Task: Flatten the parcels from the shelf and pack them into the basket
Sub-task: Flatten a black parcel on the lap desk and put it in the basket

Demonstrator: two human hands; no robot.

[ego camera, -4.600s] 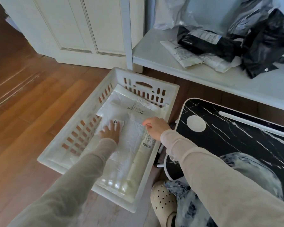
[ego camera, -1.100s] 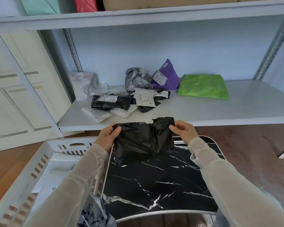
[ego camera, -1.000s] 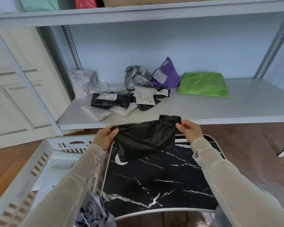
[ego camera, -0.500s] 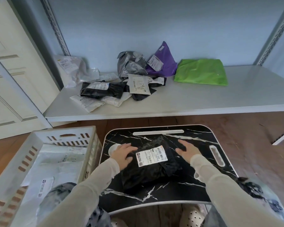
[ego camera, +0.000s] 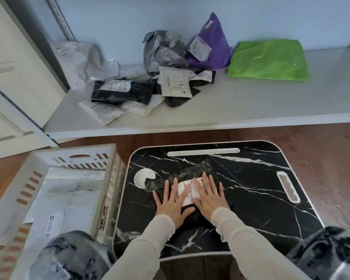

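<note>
No longer held up by its corners but laid on the marble-patterned lap tray (ego camera: 255,207), black parcel (ego camera: 192,171) now pressed under left hand (ego camera: 172,204) and right hand (ego camera: 208,199), fingers spread flat, so flattening begun, basket (ego camera: 77,153) next.

Parcel label (ego camera: 183,185) blurred, unreadable

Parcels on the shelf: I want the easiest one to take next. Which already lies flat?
The green parcel, rightmost on the shelf, lies flat and smooth. The black, grey, purple and white ones form a crumpled heap to its left.
</note>
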